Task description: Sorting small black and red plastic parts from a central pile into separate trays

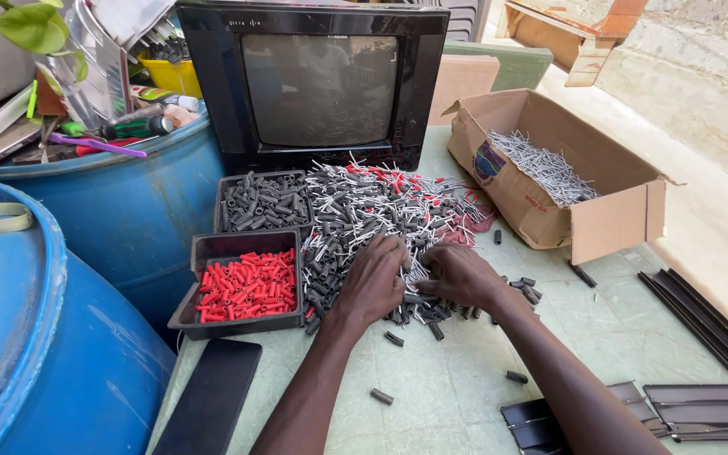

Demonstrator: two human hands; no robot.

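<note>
A pale green bench (465,396) is seen outdoors beside blue drums (136,211). A heap of sleeves (381,211), axes pointing every way, is spread before a television (313,84). The left hand (374,282) and right hand (458,275) are pressed into it; how their grips stand cannot be told.

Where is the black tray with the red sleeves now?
The black plastic tray of red sleeves sits left of the left hand, in front of the grey-sleeve tray.
</note>
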